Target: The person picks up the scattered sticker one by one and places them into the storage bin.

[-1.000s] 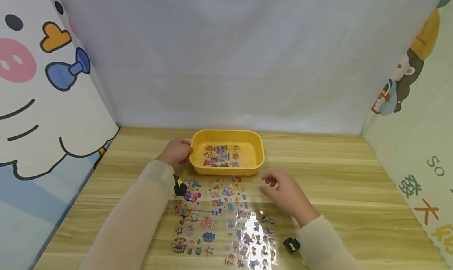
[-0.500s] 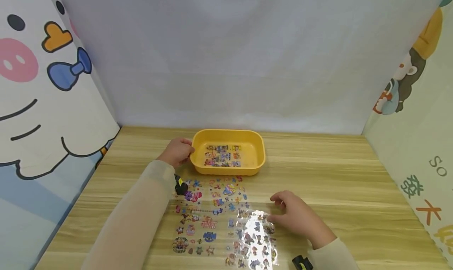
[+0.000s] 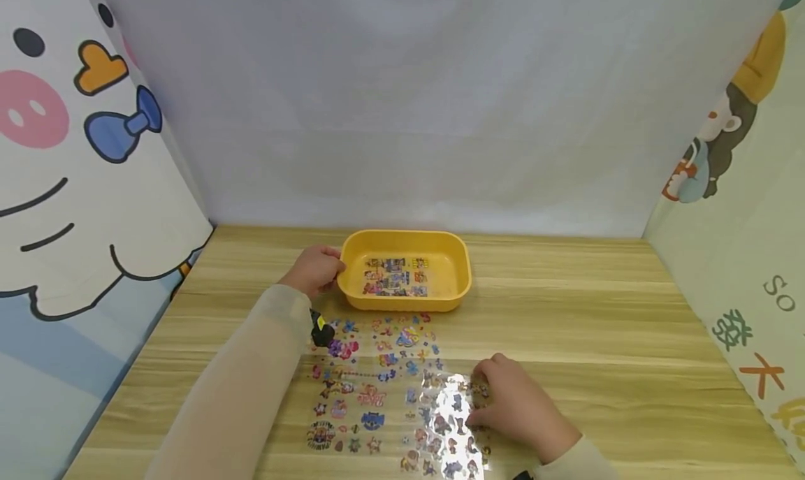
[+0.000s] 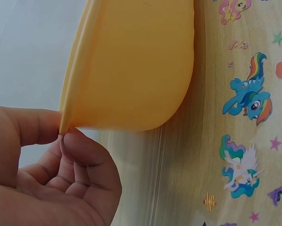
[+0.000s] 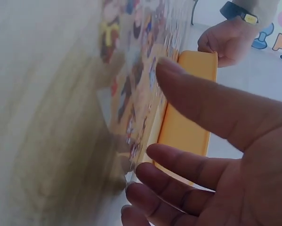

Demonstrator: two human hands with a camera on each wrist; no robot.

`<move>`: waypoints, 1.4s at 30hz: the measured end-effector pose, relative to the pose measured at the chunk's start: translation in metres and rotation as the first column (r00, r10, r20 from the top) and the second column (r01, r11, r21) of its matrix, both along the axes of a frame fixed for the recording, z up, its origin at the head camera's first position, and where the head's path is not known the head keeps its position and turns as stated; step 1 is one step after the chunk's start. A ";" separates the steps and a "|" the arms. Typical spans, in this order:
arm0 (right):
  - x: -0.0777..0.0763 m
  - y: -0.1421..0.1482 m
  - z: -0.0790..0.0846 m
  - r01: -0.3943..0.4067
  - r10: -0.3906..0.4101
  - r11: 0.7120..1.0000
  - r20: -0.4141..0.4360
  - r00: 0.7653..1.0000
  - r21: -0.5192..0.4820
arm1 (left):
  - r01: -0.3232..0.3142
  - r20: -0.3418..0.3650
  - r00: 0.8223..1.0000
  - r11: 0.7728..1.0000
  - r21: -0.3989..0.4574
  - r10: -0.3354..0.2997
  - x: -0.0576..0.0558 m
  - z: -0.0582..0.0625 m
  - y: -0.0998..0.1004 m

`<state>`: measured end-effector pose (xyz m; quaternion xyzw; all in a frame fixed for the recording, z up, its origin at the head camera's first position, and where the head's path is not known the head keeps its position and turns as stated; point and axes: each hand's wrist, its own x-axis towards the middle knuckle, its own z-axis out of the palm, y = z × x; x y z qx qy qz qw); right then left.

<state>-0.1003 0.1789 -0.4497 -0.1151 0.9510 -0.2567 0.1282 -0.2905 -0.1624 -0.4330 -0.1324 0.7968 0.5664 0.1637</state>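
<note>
My left hand (image 3: 312,270) pinches the left rim of a yellow plastic basin (image 3: 402,304) between thumb and fingers, as the left wrist view shows close up. Inside the basin lies a clear sticker sheet (image 3: 396,279) with small cartoon prints. My right hand (image 3: 512,406) is at the right edge of a shiny clear sticker sheet (image 3: 440,424) on the table. Its thumb (image 5: 192,94) stands apart from the fingers in the right wrist view, and the fingertips (image 5: 143,193) are right at the sheet's edge.
Two more clear sheets lie flat in front of the basin: one with pony stickers (image 3: 405,337) and one with badge-like prints (image 3: 371,420). The wooden table (image 3: 597,326) meets a pale cloth backdrop (image 3: 415,117) behind, with printed cloths on both sides.
My right hand has moved from near the basin's front right corner toward me, down to the shiny sheet's right edge. The left hand and the basin have stayed in place.
</note>
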 end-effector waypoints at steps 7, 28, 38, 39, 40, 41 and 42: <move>0.001 -0.004 -0.002 0.055 -0.055 0.998 -0.015 0.998 0.041 | 0.002 -0.001 1.000 1.000 -0.001 -0.002 0.000 -0.001 0.001; -0.002 0.003 -0.005 0.107 -0.104 0.993 0.066 0.992 -0.041 | 0.016 -0.003 1.000 1.000 -0.006 -0.016 0.000 -0.002 -0.001; -0.004 0.006 -0.009 0.082 -0.079 0.995 0.055 0.995 -0.058 | 0.008 0.005 1.000 1.000 -0.003 -0.008 0.000 0.001 -0.001; -0.005 0.007 -0.010 0.073 -0.069 0.995 0.053 0.996 -0.069 | 0.005 0.006 1.000 1.000 -0.002 -0.005 0.001 0.001 -0.001; -0.006 0.009 -0.011 0.065 -0.060 0.994 0.057 0.997 -0.088 | 0.004 0.006 1.000 1.000 -0.001 -0.004 0.001 0.001 0.000; -0.008 0.011 -0.013 0.053 -0.047 0.992 0.061 0.997 -0.112 | 0.003 0.006 1.000 1.000 -0.001 -0.003 0.001 0.002 0.000; -0.010 0.013 -0.014 0.044 -0.036 0.990 0.066 0.997 -0.136 | 0.003 0.005 1.000 1.000 0.002 -0.003 0.001 0.002 0.000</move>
